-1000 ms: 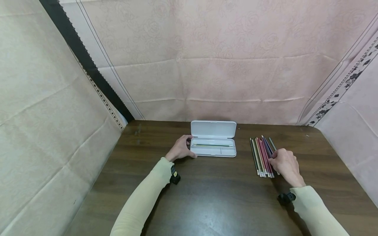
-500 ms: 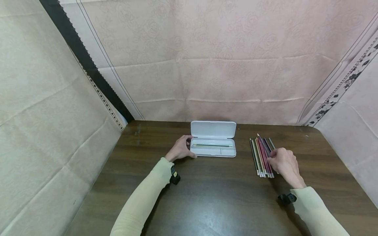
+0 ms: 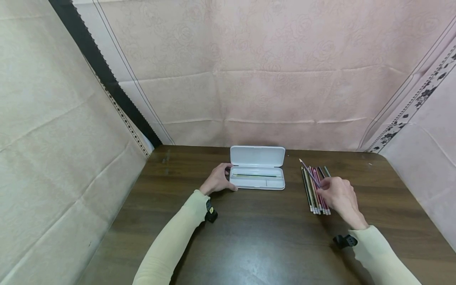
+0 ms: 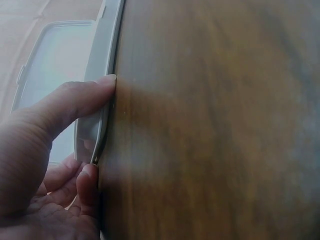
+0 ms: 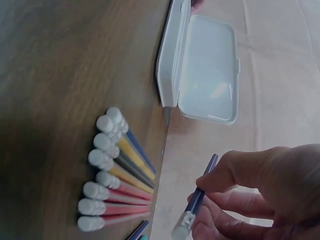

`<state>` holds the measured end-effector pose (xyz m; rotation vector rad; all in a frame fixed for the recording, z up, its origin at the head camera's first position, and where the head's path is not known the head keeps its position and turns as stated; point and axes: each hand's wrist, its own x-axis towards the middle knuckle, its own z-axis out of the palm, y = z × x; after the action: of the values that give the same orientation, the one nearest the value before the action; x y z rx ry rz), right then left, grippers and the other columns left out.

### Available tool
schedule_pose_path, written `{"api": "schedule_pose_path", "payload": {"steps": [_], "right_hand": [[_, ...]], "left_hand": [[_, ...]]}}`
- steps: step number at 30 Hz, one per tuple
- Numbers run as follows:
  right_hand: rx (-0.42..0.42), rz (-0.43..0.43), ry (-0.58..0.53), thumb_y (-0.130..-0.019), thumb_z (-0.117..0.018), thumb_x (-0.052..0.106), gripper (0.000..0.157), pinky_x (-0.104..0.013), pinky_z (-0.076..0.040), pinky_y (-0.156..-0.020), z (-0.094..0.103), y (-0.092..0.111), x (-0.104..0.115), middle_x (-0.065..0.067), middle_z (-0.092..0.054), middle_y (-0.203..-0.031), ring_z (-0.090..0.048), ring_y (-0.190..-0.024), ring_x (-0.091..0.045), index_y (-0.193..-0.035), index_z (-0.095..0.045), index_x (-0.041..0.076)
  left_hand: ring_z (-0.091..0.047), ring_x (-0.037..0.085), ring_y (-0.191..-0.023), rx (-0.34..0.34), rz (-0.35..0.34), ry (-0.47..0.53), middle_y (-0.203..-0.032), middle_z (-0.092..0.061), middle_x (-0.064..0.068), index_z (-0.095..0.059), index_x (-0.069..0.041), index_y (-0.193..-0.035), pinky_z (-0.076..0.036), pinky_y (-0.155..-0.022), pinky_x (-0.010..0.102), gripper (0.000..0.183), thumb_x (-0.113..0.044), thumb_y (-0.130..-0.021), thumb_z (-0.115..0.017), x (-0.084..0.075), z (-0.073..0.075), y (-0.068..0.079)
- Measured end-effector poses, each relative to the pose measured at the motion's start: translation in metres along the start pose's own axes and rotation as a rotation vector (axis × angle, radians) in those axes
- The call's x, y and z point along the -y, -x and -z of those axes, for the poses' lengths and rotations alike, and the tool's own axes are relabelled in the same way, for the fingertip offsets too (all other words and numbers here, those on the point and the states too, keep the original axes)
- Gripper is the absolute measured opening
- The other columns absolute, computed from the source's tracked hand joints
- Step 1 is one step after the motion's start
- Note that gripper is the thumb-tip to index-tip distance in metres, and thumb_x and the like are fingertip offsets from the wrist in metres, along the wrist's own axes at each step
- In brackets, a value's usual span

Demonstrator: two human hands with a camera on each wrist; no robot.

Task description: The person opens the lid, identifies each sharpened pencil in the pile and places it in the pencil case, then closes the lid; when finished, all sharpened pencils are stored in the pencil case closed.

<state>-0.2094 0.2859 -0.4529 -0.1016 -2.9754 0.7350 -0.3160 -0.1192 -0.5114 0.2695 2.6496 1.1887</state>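
My left hand (image 3: 218, 179) grips the left end of an open white pencil case (image 3: 249, 183), its thumb along the front wall in the left wrist view. Inside the case lies at least one thin pencil (image 3: 256, 175), lengthwise. My right hand (image 3: 340, 200) pinches a dark blue pencil (image 5: 195, 201) between thumb and fingers. That pencil's white eraser end points toward me, its sharpened tip up and left. It is raised over a row of pencils (image 3: 313, 194) lying side by side, yellow, dark and red, with white eraser ends (image 5: 95, 191).
The case's lid (image 3: 257, 156) stands raised at the back. A couple of darker pencils (image 3: 326, 171) lie under and beyond my right hand. Brown wooden table (image 3: 263, 233) stretches between the case and the pencils. Pale cloth (image 3: 256, 99) hangs behind the table's far edge.
My right hand has drawn the dark blue pencil out of the row, and its tip has swung left across the other pencils. The left hand and the case have stayed put.
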Motion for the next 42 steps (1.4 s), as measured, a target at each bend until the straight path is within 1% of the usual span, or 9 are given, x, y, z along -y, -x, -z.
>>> {"api": "schedule_pose_path", "payload": {"steps": [5,11,15,18,23,27,30,35,42], "right_hand": [[-0.040,0.076,-0.012,-0.091,-0.075,0.012,0.013,-0.037,-0.046,-0.061,-0.002,0.001,0.006,-0.017,-0.081,-0.089,-0.065,-0.072,-0.025,-0.097,-0.081,0.002],[-0.049,0.124,-0.048,-0.090,-0.073,0.008,0.016,-0.034,-0.046,-0.063,-0.006,0.000,0.012,-0.013,-0.081,-0.087,-0.064,-0.070,-0.018,-0.101,-0.082,0.000],[-0.066,0.188,-0.065,-0.090,-0.074,0.005,0.015,-0.036,-0.050,-0.066,-0.009,-0.002,0.015,-0.014,-0.082,-0.087,-0.068,-0.073,-0.020,-0.101,-0.082,0.000],[-0.082,0.231,-0.081,-0.090,-0.075,0.003,0.014,-0.036,-0.051,-0.067,-0.013,-0.003,0.017,-0.014,-0.082,-0.087,-0.070,-0.074,-0.020,-0.100,-0.083,0.000],[-0.098,0.282,-0.102,-0.090,-0.074,0.000,0.013,-0.030,-0.050,-0.067,-0.017,-0.005,0.020,-0.012,-0.080,-0.087,-0.067,-0.075,-0.016,-0.099,-0.083,0.000],[-0.090,0.325,-0.122,-0.092,-0.074,-0.002,0.012,-0.025,-0.047,-0.065,-0.019,-0.006,0.022,-0.011,-0.075,-0.088,-0.062,-0.076,-0.017,-0.100,-0.083,-0.002],[-0.085,0.364,-0.128,-0.093,-0.075,-0.004,0.011,-0.024,-0.045,-0.064,-0.022,-0.007,0.024,-0.012,-0.075,-0.090,-0.060,-0.076,-0.017,-0.101,-0.083,-0.003],[-0.099,0.449,-0.124,-0.093,-0.076,-0.005,0.010,-0.026,-0.047,-0.065,-0.027,-0.010,0.027,-0.013,-0.077,-0.093,-0.061,-0.077,-0.017,-0.101,-0.083,-0.003],[-0.090,0.509,-0.090,-0.094,-0.076,-0.006,0.011,-0.029,-0.048,-0.068,-0.037,-0.018,0.029,-0.012,-0.077,-0.094,-0.063,-0.079,-0.019,-0.103,-0.083,-0.003]], "left_hand": [[-0.057,0.031,-0.137,0.002,0.005,-0.003,-0.153,-0.058,0.014,-0.051,-0.011,-0.159,-0.052,-0.116,0.050,0.096,-0.020,-0.077,-0.100,0.000,0.000,-0.001],[-0.058,0.031,-0.138,0.004,0.008,-0.003,-0.154,-0.057,0.013,-0.051,-0.012,-0.159,-0.052,-0.117,0.050,0.096,-0.020,-0.077,-0.100,0.000,0.000,0.000],[-0.058,0.031,-0.138,0.003,-0.001,-0.006,-0.154,-0.057,0.013,-0.051,-0.011,-0.159,-0.052,-0.116,0.049,0.096,-0.020,-0.077,-0.100,0.000,0.000,0.000],[-0.058,0.031,-0.138,0.003,-0.010,-0.003,-0.155,-0.057,0.013,-0.051,-0.011,-0.159,-0.052,-0.117,0.049,0.096,-0.019,-0.077,-0.100,0.000,-0.001,0.000],[-0.058,0.031,-0.139,0.004,-0.014,-0.005,-0.157,-0.056,0.013,-0.051,-0.011,-0.159,-0.051,-0.117,0.049,0.096,-0.019,-0.077,-0.100,0.001,-0.001,-0.001],[-0.058,0.031,-0.139,0.004,-0.014,-0.004,-0.156,-0.056,0.013,-0.051,-0.010,-0.159,-0.051,-0.118,0.049,0.096,-0.018,-0.077,-0.100,0.000,0.000,0.000],[-0.058,0.031,-0.138,0.003,-0.014,-0.005,-0.156,-0.056,0.013,-0.051,-0.010,-0.159,-0.051,-0.117,0.049,0.096,-0.018,-0.077,-0.100,0.000,0.000,0.001],[-0.058,0.031,-0.139,0.001,-0.017,-0.005,-0.156,-0.056,0.013,-0.051,-0.011,-0.159,-0.052,-0.117,0.049,0.096,-0.018,-0.077,-0.100,0.001,0.000,0.000],[-0.058,0.031,-0.138,0.003,-0.018,-0.002,-0.156,-0.056,0.013,-0.051,-0.011,-0.159,-0.051,-0.117,0.049,0.096,-0.018,-0.077,-0.100,0.002,-0.001,-0.001]]}}
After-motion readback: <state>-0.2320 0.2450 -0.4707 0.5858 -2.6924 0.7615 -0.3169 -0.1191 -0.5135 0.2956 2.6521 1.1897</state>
